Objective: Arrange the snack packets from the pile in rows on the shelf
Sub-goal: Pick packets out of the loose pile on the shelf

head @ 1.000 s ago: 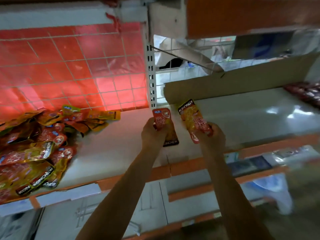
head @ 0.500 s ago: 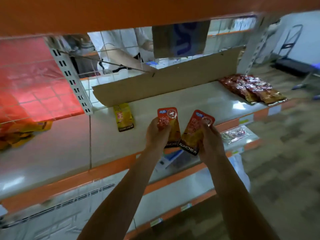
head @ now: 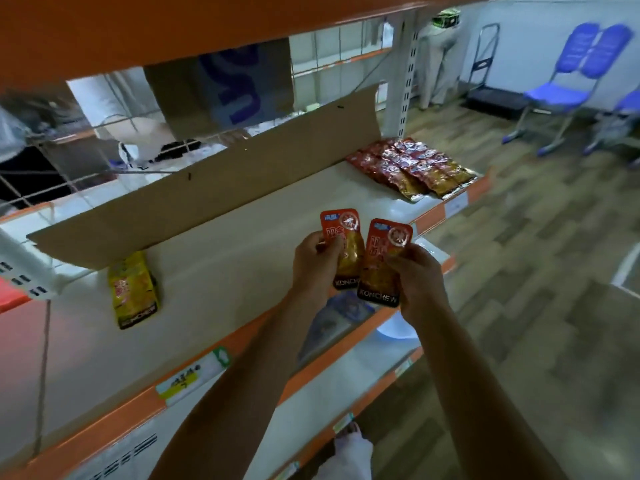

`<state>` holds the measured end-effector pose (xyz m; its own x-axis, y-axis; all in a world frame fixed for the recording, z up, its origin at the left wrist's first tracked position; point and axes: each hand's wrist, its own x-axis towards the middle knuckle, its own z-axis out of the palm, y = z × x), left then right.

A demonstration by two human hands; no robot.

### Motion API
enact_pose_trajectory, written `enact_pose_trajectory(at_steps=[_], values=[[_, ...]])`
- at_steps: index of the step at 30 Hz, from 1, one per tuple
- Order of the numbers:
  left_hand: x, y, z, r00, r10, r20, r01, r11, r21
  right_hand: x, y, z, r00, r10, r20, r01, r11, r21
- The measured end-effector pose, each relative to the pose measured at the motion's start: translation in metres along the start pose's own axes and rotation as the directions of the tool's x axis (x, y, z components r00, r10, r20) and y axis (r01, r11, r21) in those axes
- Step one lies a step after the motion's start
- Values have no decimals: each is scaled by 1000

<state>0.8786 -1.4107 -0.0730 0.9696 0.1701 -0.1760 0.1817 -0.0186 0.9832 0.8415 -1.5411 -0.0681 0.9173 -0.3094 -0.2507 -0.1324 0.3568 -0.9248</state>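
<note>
Shelf (head: pixel 214 258): white board, orange front edge.
Packet row (head: pixel 412 168): flat at shelf's far right end.
Left hand (head: pixel 313 261): arm extended, fingers curled round red packet (head: pixel 346 223), upright above shelf.
Right hand (head: pixel 419 278): arm extended, gripping second red packet (head: pixel 377 278), overlapping the first.
Yellow packet (head: pixel 133 289): flat on shelf, left.

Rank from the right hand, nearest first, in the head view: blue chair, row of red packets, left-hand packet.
1. Left-hand packet, just beside the right hand.
2. Row of red packets, far right on the shelf.
3. Blue chair, across the floor.
</note>
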Motion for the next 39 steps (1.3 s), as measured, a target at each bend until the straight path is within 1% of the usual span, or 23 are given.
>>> enact_pose_trajectory(at_steps=[2, 5, 11, 15, 19, 23, 26, 30, 34, 35, 38, 39], values=[[17, 4, 20, 999, -16, 38, 15, 1000, 3, 24, -5, -7, 999, 13, -41, -13, 1000, -3], [47, 13, 48, 998, 2, 60, -5, 999, 44, 65, -15, -13, 996, 22, -88, -23, 1000, -5], [109, 27, 86, 995, 50, 87, -59, 992, 112, 134, -35, -14, 997, -25, -72, 23, 999, -31], [140, 25, 106, 996, 24, 88, -35, 992, 119, 170, -41, -18, 994, -14, -109, 10, 999, -36], [161, 20, 124, 995, -36, 91, 27, 995, 98, 199, -45, -26, 987, -2, -159, -5, 999, -38], [176, 12, 145, 993, -85, 83, 75, 991, 112, 226, -55, -37, 986, 4, -166, -9, 1000, -29], [186, 5, 160, 997, -61, 42, 50, 975, 216, 250, -65, -45, 991, -1, -137, -4, 999, -41], [191, 1, 177, 1000, -7, -1, 7, 929, 369, 284, -79, -50, 998, -35, -51, 26, 985, -168], [191, 1, 187, 996, 28, -82, 11, 898, 440, 314, -89, -48, 999, -33, 29, 39, 974, -222], [191, 2, 188, 995, 26, -92, 20, 885, 466, 319, -90, -46, 999, -23, 49, 33, 973, -229], [190, 7, 192, 994, 37, -104, 33, 799, 600, 333, -91, -43, 992, -5, 125, 37, 967, -253], [189, 8, 194, 993, 37, -109, 38, 788, 614, 337, -92, -42, 989, 5, 147, 33, 965, -258]])
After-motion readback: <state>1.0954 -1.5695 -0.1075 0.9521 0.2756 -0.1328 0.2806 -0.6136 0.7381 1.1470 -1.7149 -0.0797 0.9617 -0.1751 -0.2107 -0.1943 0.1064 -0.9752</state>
